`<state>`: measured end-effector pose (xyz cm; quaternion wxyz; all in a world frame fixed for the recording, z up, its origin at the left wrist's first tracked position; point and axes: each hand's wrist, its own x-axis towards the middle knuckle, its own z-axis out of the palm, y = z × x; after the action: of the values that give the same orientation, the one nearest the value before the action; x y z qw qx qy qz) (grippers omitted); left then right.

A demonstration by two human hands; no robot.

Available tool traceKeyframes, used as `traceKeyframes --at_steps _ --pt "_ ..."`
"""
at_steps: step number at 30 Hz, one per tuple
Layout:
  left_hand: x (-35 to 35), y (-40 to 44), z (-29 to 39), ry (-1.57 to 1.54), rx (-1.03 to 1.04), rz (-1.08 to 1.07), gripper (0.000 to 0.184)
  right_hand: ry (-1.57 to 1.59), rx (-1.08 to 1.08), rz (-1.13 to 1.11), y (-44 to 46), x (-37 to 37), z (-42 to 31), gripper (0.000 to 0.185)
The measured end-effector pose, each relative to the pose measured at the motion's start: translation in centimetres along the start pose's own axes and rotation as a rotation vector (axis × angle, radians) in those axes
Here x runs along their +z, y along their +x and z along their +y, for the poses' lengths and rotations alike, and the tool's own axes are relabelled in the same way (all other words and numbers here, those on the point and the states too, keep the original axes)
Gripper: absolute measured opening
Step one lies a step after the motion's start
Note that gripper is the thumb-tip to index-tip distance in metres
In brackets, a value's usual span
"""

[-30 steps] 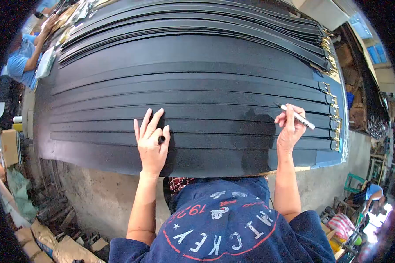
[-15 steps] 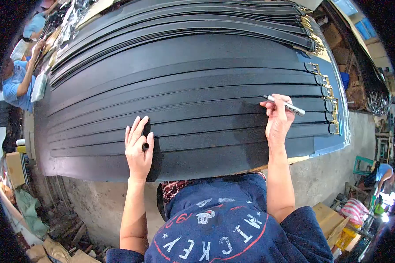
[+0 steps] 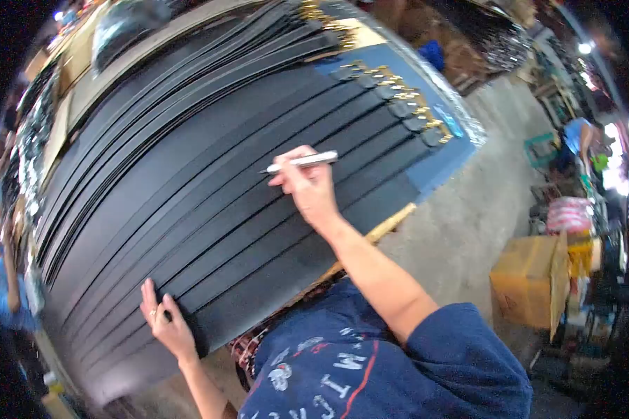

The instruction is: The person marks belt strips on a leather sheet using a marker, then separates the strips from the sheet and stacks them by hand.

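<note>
Working over flat black straps, the person has the left hand across their near edge, fingers out, grip hard to tell; the right hand pinches a marker above their middle. Pen work seems in hand, and the next move needs a steady tip. Past the straps, bare black sheet leaves room before piled straps.

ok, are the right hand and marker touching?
Touching. The head view shows the marker gripped in the right hand, dark tip and white rear end sticking out either side.
</note>
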<state>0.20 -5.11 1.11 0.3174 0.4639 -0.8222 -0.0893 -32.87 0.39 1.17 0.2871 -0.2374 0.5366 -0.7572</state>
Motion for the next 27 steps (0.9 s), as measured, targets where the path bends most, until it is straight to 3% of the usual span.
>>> traceKeyframes --at_steps 3,6,9,16,21,22,23,27 --pt "-0.2 0.2 0.4 -0.077 -0.069 0.033 0.012 -0.088 -0.036 0.036 -0.3 0.3 -0.4 0.009" --pt "-0.3 0.2 -0.4 -0.095 -0.050 0.007 0.027 0.006 -0.019 0.027 0.3 -0.4 0.5 0.008" --pt "-0.6 0.1 -0.8 -0.093 -0.053 -0.004 0.028 0.133 -0.066 -0.008 0.5 -0.8 1.0 0.008" --pt "-0.6 -0.1 -1.2 -0.046 -0.030 -0.008 0.031 0.062 -0.071 -0.032 0.5 -1.0 0.9 0.010" --pt "-1.0 -0.5 -1.5 -0.103 -0.001 0.116 0.011 -0.117 -0.036 0.042 0.9 -1.6 1.2 0.015" --pt "-1.3 -0.9 -1.7 -0.192 -0.053 0.196 0.011 -0.117 -0.028 0.048 1.2 -2.0 1.6 0.015" --pt "-2.4 -1.2 -2.0 -0.071 -0.038 0.287 0.016 -0.107 -0.029 0.040 1.3 -2.2 1.7 0.015" --pt "-6.8 -4.3 -5.2 0.094 -0.430 0.506 0.033 -0.024 -0.055 -0.063 2.1 -3.8 3.0 0.017"
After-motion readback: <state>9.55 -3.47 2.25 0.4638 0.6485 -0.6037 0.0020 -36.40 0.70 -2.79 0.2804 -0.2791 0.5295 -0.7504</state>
